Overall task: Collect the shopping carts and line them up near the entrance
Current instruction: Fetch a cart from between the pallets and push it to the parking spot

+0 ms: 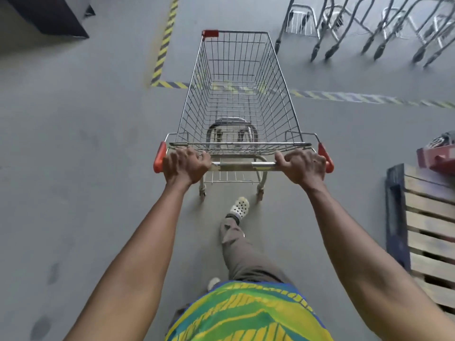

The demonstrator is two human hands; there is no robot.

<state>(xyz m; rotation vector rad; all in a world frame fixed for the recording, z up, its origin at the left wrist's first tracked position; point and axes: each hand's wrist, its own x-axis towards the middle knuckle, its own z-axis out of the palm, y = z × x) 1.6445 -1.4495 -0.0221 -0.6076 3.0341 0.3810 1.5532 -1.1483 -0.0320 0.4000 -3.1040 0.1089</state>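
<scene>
An empty wire shopping cart with red corner caps stands on the grey floor straight ahead of me. My left hand grips the left end of its metal handle bar. My right hand grips the right end of the same bar. The cart's basket reaches across a yellow-and-black striped floor line. A row of other carts stands at the top right, seen only in part.
A wooden pallet with a dark blue edge lies on the floor at the right, with a red object behind it. A dark block sits at the top left. Another striped line runs away at the left of the cart.
</scene>
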